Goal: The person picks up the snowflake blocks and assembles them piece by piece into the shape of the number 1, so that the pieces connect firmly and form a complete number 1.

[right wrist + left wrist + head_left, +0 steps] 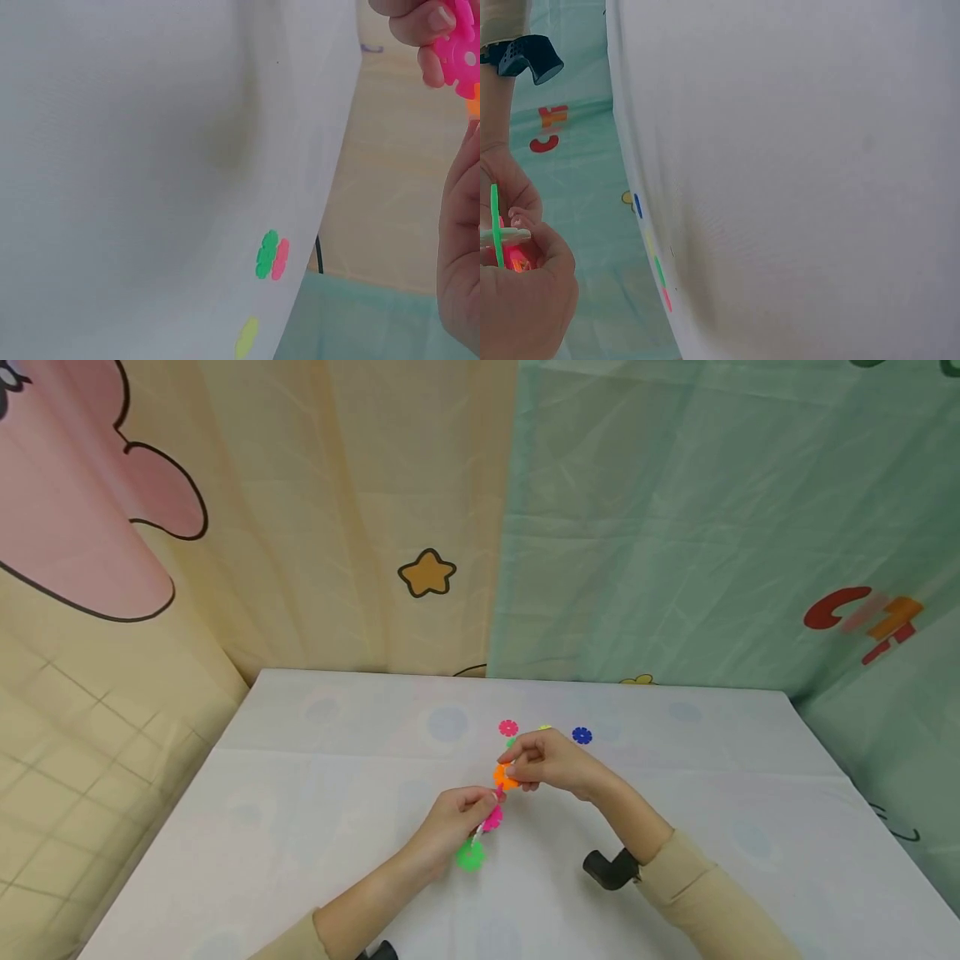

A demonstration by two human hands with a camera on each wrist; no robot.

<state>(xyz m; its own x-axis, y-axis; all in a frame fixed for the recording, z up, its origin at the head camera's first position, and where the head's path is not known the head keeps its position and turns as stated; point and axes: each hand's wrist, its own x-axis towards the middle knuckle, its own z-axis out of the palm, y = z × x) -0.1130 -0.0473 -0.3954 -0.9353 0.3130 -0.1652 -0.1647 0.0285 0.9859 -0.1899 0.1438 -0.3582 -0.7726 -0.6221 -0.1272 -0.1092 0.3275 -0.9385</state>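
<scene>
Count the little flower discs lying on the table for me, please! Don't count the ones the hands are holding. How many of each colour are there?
Pink disc: 1
Green disc: 1
Yellow disc: 1
Blue disc: 1
Total lying on the table: 4

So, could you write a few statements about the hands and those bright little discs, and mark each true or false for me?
1. The right hand pinches an orange notched disc. True.
2. The other hand holds nothing. False: the left hand holds linked discs, among them a pink notched disc.
3. A blue notched disc lies on the table. True.
4. Every disc is joined into one row. False: the blue notched disc, for one, lies apart from the linked discs.
5. A green disc is at the end of the linked discs nearest the person. True.
</scene>
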